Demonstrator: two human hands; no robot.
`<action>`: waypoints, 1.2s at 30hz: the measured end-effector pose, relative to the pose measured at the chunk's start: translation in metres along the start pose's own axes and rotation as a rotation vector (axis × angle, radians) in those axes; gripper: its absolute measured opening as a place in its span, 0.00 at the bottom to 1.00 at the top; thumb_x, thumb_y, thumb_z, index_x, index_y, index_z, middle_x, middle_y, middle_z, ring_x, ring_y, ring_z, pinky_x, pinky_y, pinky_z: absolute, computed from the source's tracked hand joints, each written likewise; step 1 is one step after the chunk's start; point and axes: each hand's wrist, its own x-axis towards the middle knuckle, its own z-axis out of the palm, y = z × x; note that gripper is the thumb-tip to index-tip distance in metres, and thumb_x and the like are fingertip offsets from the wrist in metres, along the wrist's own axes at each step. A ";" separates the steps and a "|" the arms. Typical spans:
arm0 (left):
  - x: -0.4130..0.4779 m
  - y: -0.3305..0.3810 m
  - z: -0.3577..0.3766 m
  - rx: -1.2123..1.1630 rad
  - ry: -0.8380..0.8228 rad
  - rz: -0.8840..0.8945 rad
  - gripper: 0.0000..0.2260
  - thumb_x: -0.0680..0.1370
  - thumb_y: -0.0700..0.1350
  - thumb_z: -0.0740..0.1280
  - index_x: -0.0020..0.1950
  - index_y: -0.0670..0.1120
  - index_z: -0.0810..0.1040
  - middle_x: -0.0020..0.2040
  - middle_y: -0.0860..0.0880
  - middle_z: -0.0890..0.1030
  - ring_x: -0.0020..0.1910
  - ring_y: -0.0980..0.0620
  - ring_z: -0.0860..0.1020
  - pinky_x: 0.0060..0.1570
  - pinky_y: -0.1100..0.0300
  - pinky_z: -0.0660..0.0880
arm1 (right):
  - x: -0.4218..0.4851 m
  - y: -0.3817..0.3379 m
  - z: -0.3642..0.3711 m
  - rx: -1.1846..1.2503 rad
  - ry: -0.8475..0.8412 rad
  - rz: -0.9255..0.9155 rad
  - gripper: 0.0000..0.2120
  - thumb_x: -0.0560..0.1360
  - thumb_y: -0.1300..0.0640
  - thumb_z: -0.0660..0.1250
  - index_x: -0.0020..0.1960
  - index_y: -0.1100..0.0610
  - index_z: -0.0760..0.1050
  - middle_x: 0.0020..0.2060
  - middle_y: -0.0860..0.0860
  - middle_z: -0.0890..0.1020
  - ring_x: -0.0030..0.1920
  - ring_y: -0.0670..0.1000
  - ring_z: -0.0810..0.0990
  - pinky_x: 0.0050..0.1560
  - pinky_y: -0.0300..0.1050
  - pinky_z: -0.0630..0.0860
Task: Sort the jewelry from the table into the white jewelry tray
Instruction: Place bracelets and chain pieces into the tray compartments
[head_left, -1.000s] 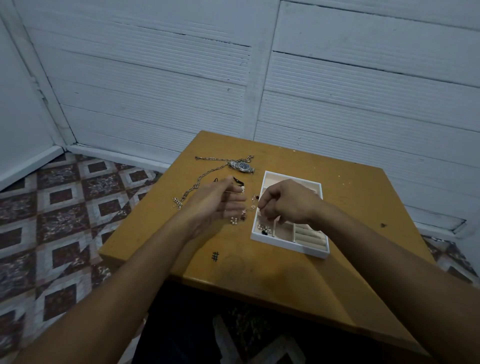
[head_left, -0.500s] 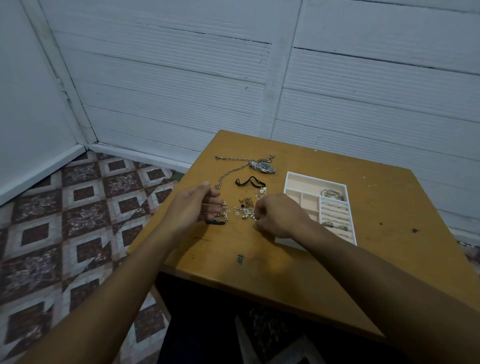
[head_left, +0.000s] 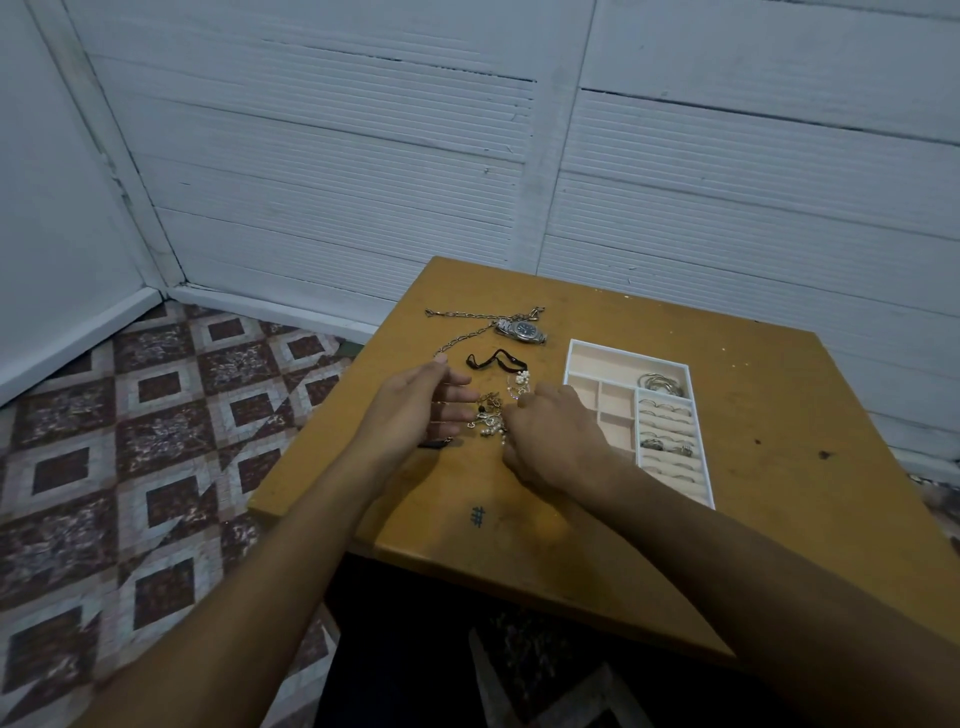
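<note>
— Two hands at a heap of jewelry (head_left: 488, 420) on a table (head_left: 769, 415): what does the tray (head_left: 575, 359) hold?
— Silver bangles (head_left: 660, 383) in its far right compartment. Rings (head_left: 667, 446) are slotted into the padded rolls nearer the person. The tray has white walls and a pale pink lining.
— And the heap?
— Small tangled pieces, pearl-like beads and thin metal links, just left of the tray. Beyond it lie a black band (head_left: 493, 358), a chain (head_left: 462, 340) and a watch (head_left: 522, 330).
— The grips?
— The left hand (head_left: 415, 410) has its fingers straight, with the palm turned toward the heap and nothing seen in it. The right hand (head_left: 550, 441) curls knuckles-up over the heap's near edge. Its fingertips are hidden, so I cannot tell whether it has hold of a piece.
</note>
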 end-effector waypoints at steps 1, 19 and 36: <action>0.000 0.001 0.001 -0.014 0.001 -0.001 0.18 0.83 0.53 0.55 0.52 0.42 0.79 0.47 0.44 0.85 0.44 0.46 0.82 0.45 0.54 0.77 | 0.001 0.002 -0.001 0.023 -0.009 0.004 0.14 0.78 0.51 0.58 0.58 0.56 0.74 0.55 0.55 0.79 0.58 0.56 0.73 0.57 0.51 0.68; 0.000 0.003 0.025 -0.188 -0.023 -0.050 0.18 0.83 0.52 0.55 0.51 0.42 0.78 0.45 0.43 0.83 0.42 0.47 0.81 0.44 0.55 0.77 | -0.008 0.034 -0.038 1.004 -0.051 0.177 0.08 0.81 0.59 0.58 0.46 0.56 0.74 0.33 0.50 0.78 0.32 0.44 0.77 0.39 0.42 0.74; -0.011 -0.006 0.103 -0.316 -0.192 -0.138 0.24 0.83 0.56 0.51 0.53 0.38 0.77 0.45 0.39 0.83 0.41 0.46 0.82 0.48 0.51 0.79 | -0.031 0.078 -0.083 0.849 0.003 0.198 0.01 0.76 0.62 0.68 0.47 0.58 0.78 0.32 0.49 0.79 0.25 0.38 0.76 0.27 0.32 0.72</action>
